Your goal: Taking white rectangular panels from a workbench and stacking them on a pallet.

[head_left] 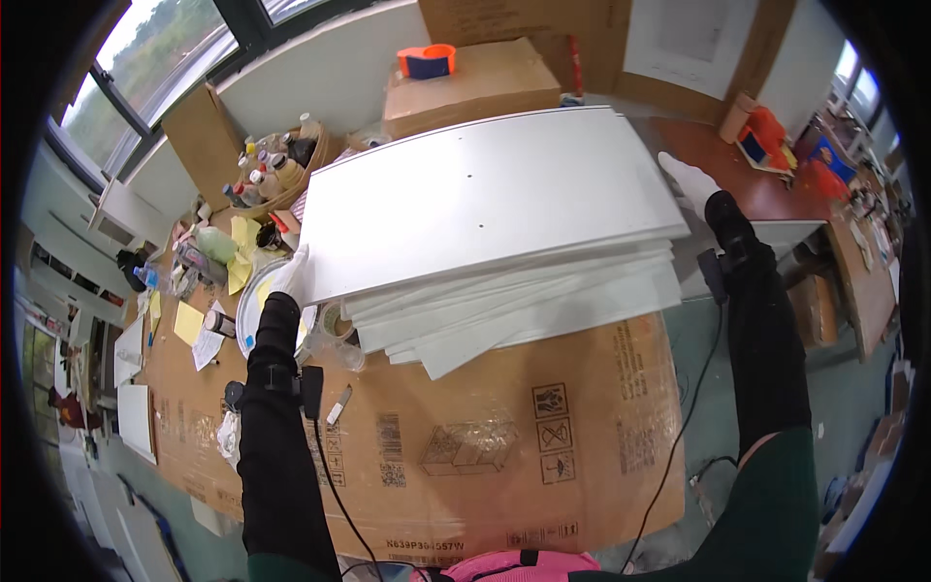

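Two arms (pixel 270 427) outstretched: left hand (pixel 291 278) at white panel (pixel 485 194), grip unclear; right hand (pixel 690 182) opposite, fingers (pixel 671 166) extended.

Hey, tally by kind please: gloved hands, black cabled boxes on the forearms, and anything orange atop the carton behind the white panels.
Gloved hands: 2 (left hand, right hand)
Black boxes: 2 (left box, right box)
Orange object atop carton behind white panels: 1
Total: 5
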